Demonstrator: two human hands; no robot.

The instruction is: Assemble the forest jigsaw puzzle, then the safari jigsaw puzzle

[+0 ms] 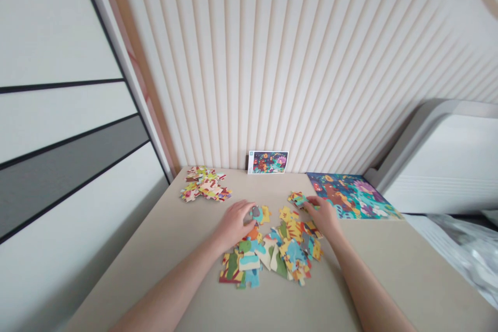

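My left hand [234,224] curls at the left of a loose heap, with a blue-and-grey puzzle piece [257,213] between thumb and fingers. Just right of that piece lies a yellow puzzle piece [265,213]. At the heap's upper right, my right hand [323,213] pinches a puzzle piece [301,200] with teal and yellow on it; the fingers partly cover it. Below and between both hands spreads the heap of puzzle pieces [293,251] in yellow, blue, green and cream, many overlapping.
A second pile of pink and yellow-green puzzle pieces [206,185] sits at the table's back left. A small picture card [268,162] leans against the ribbed wall. The colourful puzzle picture [361,197] lies flat at the right, near clear plastic wrapping [462,249].
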